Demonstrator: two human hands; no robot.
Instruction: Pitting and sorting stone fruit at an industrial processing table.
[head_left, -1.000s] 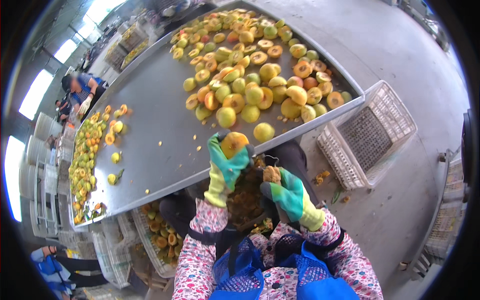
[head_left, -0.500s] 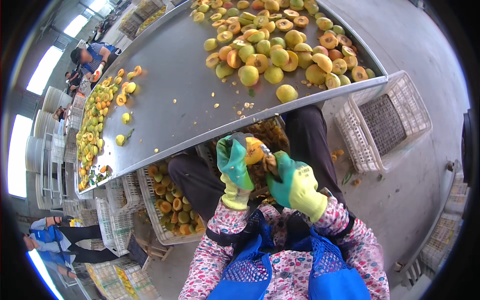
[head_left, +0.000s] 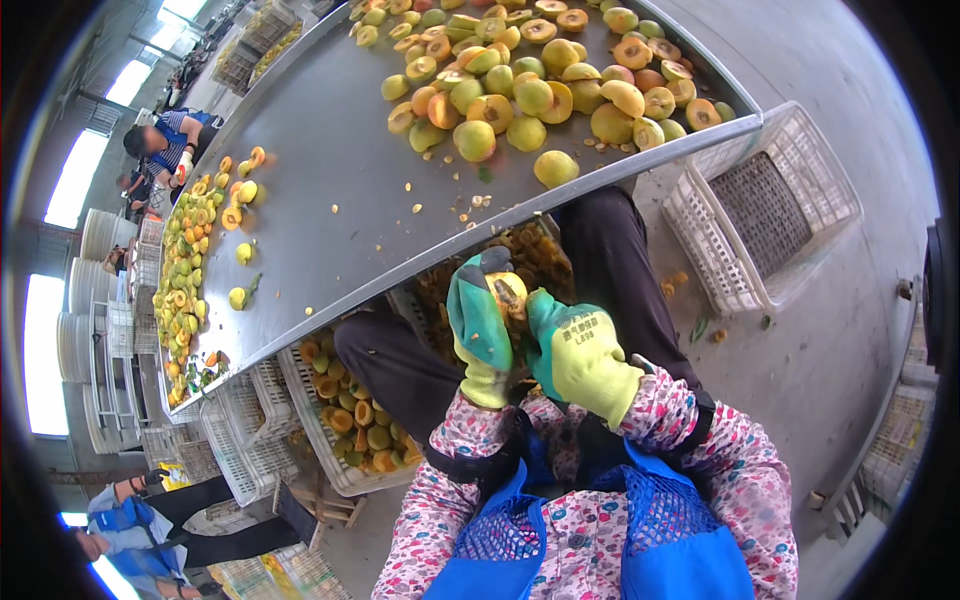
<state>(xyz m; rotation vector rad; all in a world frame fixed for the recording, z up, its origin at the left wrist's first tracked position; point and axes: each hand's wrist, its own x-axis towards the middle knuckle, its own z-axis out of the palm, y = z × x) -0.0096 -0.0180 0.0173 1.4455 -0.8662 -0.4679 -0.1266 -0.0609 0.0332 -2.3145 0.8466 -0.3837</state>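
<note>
My left hand (head_left: 480, 325), in a yellow-and-green coated glove, is closed around a yellow-orange stone fruit half (head_left: 511, 290) with a brown hollow. Against its right side works my right hand (head_left: 580, 350), gloved alike, with its fingers curled shut. What those fingers hold is hidden behind the glove. Both hands are close together above my lap, just off the near edge of the metal table (head_left: 330, 255). Below them a crate of brownish fruit pieces (head_left: 535, 250) shows between my knees.
Cut and whole fruit (head_left: 530, 95) is heaped at the table's far right. Another heap (head_left: 180, 290) lines its left end. A white crate (head_left: 745, 220) stands on the floor at right, and a crate of halves (head_left: 365, 425) beside my left leg. Co-workers (head_left: 165, 150) are at left.
The view has shifted slightly. The fruit half has tilted in my left hand, showing its brown hollow. My right hand has turned, and the metal tip between the hands is out of sight.
</note>
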